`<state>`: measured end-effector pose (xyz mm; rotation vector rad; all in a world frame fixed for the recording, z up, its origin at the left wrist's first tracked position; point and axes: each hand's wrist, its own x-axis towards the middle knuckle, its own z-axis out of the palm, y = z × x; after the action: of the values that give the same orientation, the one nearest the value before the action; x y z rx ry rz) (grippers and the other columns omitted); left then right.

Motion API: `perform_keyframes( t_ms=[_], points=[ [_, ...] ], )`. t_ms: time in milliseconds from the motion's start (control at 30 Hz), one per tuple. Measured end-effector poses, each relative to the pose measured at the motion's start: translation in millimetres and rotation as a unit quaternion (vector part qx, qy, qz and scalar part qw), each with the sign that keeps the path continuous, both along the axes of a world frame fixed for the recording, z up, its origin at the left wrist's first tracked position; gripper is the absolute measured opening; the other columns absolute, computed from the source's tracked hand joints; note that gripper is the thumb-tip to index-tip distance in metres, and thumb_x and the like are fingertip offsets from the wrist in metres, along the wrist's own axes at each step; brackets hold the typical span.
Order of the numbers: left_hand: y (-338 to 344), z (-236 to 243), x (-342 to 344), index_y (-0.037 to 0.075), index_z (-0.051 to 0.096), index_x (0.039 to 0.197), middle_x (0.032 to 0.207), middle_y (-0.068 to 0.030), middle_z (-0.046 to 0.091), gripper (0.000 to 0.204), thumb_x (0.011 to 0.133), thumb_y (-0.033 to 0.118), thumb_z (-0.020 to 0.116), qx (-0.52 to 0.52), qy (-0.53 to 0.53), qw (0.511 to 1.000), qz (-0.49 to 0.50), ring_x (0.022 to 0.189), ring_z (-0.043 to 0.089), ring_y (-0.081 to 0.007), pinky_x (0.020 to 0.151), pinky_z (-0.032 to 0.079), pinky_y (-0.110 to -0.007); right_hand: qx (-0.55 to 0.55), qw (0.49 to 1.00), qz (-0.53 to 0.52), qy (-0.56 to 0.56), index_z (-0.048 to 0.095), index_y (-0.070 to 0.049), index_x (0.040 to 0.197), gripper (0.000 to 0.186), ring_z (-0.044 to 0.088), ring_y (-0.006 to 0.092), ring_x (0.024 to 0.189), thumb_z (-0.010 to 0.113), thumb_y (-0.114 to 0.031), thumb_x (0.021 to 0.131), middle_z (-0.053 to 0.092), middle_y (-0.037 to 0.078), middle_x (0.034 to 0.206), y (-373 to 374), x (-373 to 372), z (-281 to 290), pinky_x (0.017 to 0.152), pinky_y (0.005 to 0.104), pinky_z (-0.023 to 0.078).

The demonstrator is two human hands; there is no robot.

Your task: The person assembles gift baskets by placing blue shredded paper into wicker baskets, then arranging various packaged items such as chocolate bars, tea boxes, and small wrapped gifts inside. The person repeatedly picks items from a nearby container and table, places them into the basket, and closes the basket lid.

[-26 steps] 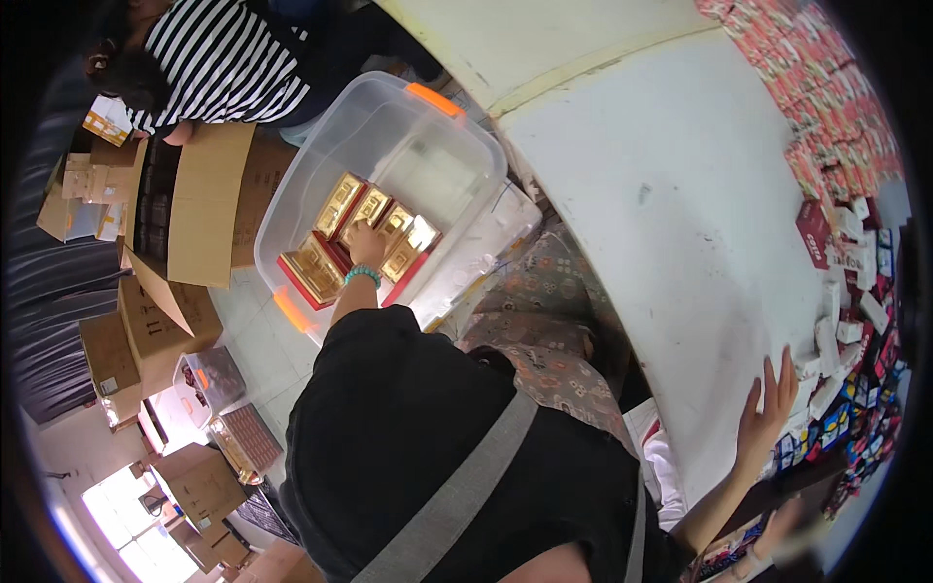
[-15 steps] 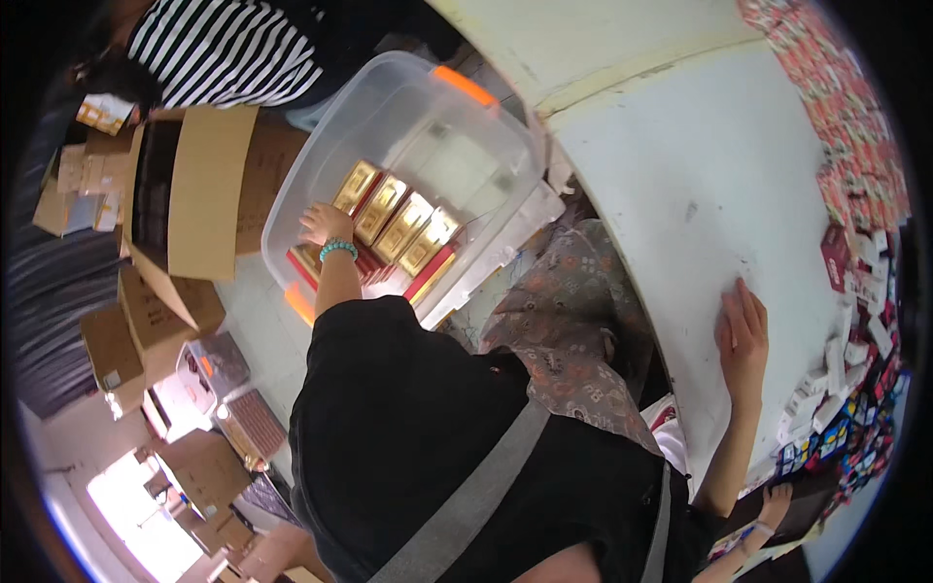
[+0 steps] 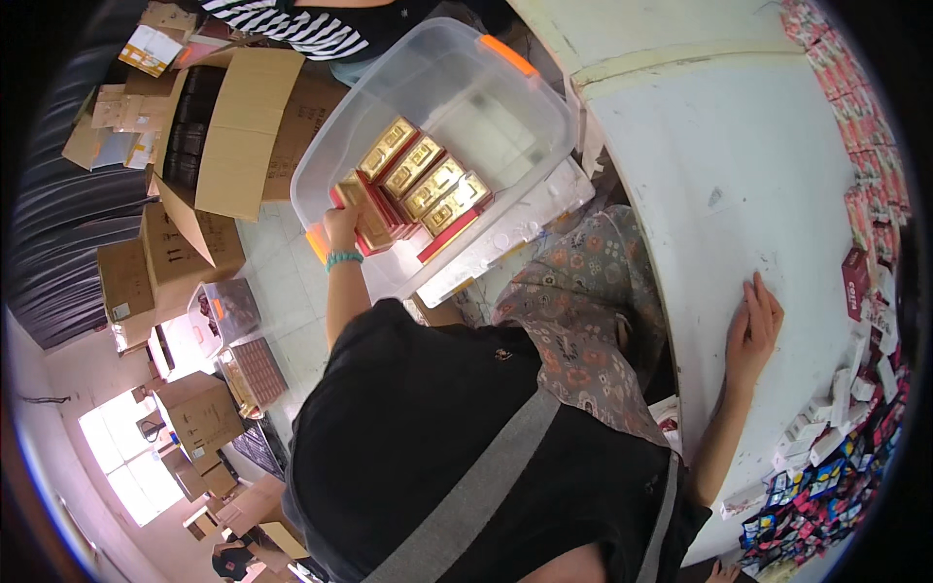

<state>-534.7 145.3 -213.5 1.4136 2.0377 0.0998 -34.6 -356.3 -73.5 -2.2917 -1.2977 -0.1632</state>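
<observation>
A clear plastic tub (image 3: 544,92) with orange handles stands on the floor ahead of me. Inside it lie several gold and red boxes (image 3: 428,180) side by side. My left hand (image 3: 342,230), with a teal wristband, reaches into the tub's near left end. It grips the leftmost gold and red box (image 3: 367,206), which is tilted against the others. My right hand (image 3: 753,325) lies flat, fingers together, on the white table (image 3: 719,146) to my right and holds nothing.
Open cardboard cartons (image 3: 233,126) crowd the floor on the left. A person in a striped top (image 3: 292,24) is beyond the tub. Small packets (image 3: 860,277) line the table's right edge, with colourful ones (image 3: 826,476) lower down. A floral cloth (image 3: 583,291) lies between tub and table.
My left hand moved from the middle boxes to the tub's left end and took hold of the end box. My right hand slid up the table and settled flat.
</observation>
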Motion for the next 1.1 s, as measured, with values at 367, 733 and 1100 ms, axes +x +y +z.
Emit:
perform_keyframes(
  t_ms=[367,733,1100],
  points=[
    [-188,214,350,-0.002,0.054,0.114,0.102,-0.0083,0.065,0.04,0.078,0.003,0.072,-0.004,-0.628,0.708,-0.321,0.093,0.062,-0.0152,0.086,0.05,-0.03,0.095,0.995,-0.015,0.035,0.066,0.001,0.098,0.029,0.056,0.0305,0.102,0.057,0.009,0.073,0.063,0.012,0.114,-15,2,-4,0.088,0.0368,0.047],
    [-282,236,429,-0.002,0.048,0.122,0.11,-0.0089,0.061,0.053,0.077,0.004,0.073,-0.159,-0.617,0.622,-0.456,0.099,0.06,-0.0147,0.084,0.05,-0.028,0.271,0.895,-0.016,0.354,0.052,0.0,0.125,0.04,0.056,0.0214,0.101,0.058,-0.01,0.087,0.061,0.011,0.115,-9,-11,14,0.085,0.0304,0.045],
    [-272,173,462,0.0,0.043,0.131,0.115,-0.0108,0.06,0.056,0.085,0.024,0.065,0.032,-0.488,0.622,-0.611,0.084,0.062,-0.0195,0.077,0.051,-0.03,0.43,0.632,-0.068,0.641,0.039,0.0,0.13,0.045,0.058,0.0178,0.101,0.052,-0.025,0.094,0.055,0.01,0.116,6,-16,-3,0.086,0.0326,0.05]
  ],
)
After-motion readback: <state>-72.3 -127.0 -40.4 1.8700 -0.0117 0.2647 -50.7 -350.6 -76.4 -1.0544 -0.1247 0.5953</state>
